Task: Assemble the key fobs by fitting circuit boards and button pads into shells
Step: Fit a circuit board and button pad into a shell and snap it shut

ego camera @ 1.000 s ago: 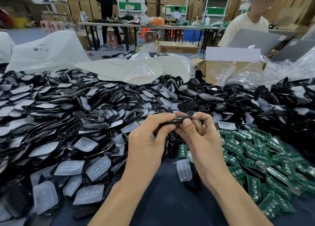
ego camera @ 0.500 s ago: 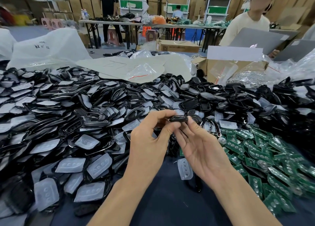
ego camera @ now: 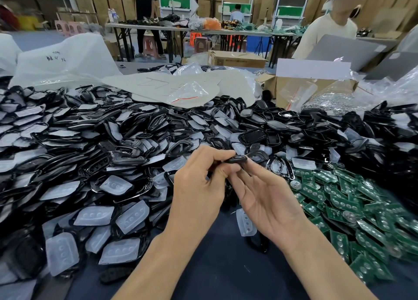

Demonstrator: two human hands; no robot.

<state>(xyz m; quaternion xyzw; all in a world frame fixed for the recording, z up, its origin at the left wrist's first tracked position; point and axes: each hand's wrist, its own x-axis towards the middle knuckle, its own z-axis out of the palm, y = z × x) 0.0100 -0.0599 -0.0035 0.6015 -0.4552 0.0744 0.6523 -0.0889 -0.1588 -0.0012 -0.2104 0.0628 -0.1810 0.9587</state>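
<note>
Left hand (ego camera: 199,186) is pinching the black key fob shell (ego camera: 236,159) between thumb and curled fingers. Right hand (ego camera: 269,200) is lying open, palm up, fingertips touching the shell's underside.

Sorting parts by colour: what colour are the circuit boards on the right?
The circuit boards are green; clearest in head view.

Two hands, left hand (ego camera: 199,191) and right hand (ego camera: 269,204); one black key fob (ego camera: 236,159), pinched by the left; black shells (ego camera: 135,146) heaped beyond counting, hundreds at least; translucent button pads (ego camera: 132,217) in dozens; green circuit boards (ego camera: 339,201) in dozens too; three others: a person in black (ego camera: 144,3), a person in cream (ego camera: 325,35), a person seated far back (ego camera: 237,15).
</note>
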